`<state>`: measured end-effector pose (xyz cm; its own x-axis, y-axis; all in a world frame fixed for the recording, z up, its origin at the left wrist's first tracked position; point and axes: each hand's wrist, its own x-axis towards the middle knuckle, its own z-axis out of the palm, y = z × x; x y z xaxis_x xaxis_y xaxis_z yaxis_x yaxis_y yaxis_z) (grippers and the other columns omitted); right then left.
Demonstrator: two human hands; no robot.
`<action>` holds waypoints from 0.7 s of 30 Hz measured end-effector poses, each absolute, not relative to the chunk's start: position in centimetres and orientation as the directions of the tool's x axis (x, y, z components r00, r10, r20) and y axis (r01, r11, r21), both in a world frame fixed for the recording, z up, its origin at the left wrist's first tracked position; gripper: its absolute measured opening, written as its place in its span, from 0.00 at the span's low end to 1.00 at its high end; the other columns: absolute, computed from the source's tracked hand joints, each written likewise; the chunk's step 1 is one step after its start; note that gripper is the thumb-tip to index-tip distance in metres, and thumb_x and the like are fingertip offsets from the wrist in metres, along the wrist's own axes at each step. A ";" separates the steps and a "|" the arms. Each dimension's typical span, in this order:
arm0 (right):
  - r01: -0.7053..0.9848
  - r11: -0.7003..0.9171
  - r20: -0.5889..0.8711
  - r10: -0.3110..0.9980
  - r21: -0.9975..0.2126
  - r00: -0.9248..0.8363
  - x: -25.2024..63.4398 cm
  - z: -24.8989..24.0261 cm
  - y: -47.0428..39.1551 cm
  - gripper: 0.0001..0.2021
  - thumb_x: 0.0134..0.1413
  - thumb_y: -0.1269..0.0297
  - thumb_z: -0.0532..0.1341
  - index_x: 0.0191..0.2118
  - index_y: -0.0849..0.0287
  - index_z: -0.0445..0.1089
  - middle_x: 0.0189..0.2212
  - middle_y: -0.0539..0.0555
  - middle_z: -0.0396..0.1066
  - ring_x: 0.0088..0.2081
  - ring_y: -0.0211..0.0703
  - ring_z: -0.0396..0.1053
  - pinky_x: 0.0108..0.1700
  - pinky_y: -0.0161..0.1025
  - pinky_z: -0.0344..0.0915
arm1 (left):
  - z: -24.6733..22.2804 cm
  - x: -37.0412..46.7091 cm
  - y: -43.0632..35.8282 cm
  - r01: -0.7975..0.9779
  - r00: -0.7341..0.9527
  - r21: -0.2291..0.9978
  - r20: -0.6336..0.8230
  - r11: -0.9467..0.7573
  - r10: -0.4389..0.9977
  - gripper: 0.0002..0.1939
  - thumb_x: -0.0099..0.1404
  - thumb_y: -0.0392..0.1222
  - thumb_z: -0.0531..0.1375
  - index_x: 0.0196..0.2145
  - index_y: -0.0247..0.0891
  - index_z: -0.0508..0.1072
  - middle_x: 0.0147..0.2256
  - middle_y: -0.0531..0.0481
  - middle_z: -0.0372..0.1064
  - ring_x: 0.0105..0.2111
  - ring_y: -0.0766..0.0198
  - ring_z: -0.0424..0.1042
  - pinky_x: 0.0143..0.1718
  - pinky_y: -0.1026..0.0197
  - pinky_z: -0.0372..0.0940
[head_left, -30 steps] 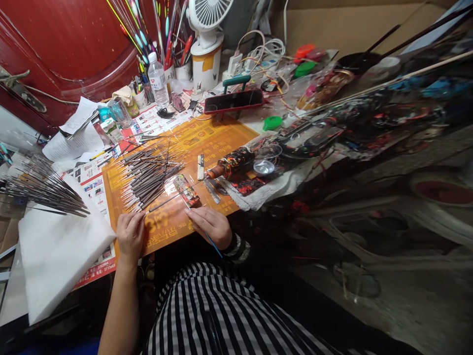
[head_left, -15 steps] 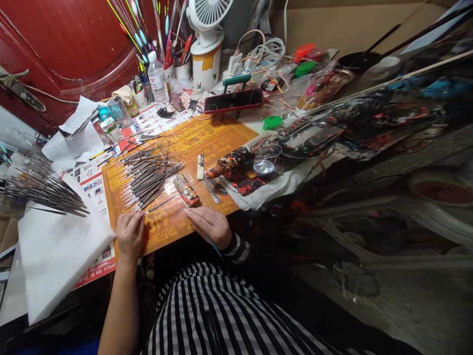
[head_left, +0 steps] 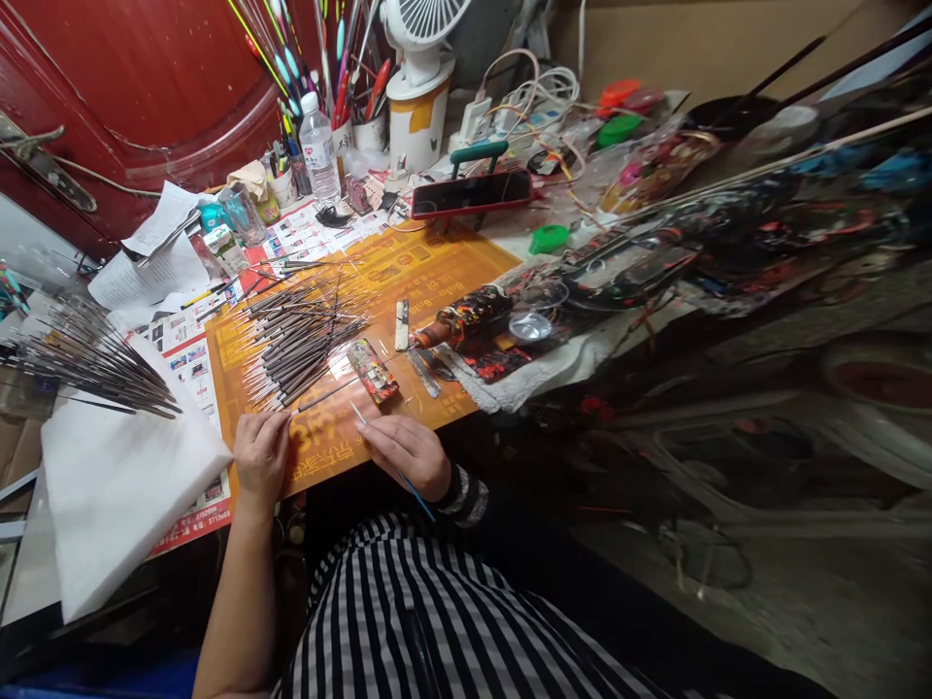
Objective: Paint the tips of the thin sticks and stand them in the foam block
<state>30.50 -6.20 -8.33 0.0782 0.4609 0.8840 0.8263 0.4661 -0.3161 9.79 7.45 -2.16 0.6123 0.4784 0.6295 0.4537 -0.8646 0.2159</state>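
Black-and-grey striped clothing (head_left: 385, 602) fills the nearest part. Just beyond, the right hand (head_left: 412, 456) grips 1 slim blue-handled tool (head_left: 417, 497), its pale tip pointing far-left. To its left, the left hand (head_left: 263, 447) pinches the near end of 1 thin dark stick (head_left: 327, 394), which slants right towards a paint-smeared block (head_left: 373, 371) on the orange-covered tabletop (head_left: 444, 267). Farther, a heap of dark sticks (head_left: 298, 340) lies left of centre; at the far side stand a bottle (head_left: 318, 160) and a white fan (head_left: 426, 19).

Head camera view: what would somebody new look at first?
Probably the heap of thin dark sticks on the orange mat, just beyond the left hand. At the back, a white fan stands right of a big red door. The right hand holds a slim blue-ended tool near the mat's front edge.
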 end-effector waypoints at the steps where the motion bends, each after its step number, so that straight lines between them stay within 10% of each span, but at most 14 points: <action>1: 0.811 0.489 0.878 0.474 -0.322 0.062 29.8 -8.1 -6.1 0.27 0.64 0.76 0.57 0.67 0.61 0.58 0.44 0.60 0.78 0.45 0.47 0.77 0.46 0.43 0.78 | -2.2 9.8 7.4 0.459 0.613 0.216 0.626 -0.862 0.483 0.08 0.70 0.37 0.58 0.44 0.41 0.77 0.37 0.47 0.75 0.38 0.61 0.70 0.42 0.55 0.66; 21: 0.832 0.500 0.838 0.539 -0.241 -0.082 25.7 -8.8 -5.4 0.27 0.66 0.76 0.55 0.68 0.66 0.56 0.48 0.64 0.76 0.50 0.51 0.75 0.52 0.46 0.75 | -2.8 10.0 6.6 0.439 0.592 0.205 0.666 -0.875 0.453 0.07 0.70 0.35 0.59 0.44 0.39 0.75 0.36 0.49 0.74 0.38 0.63 0.69 0.42 0.59 0.66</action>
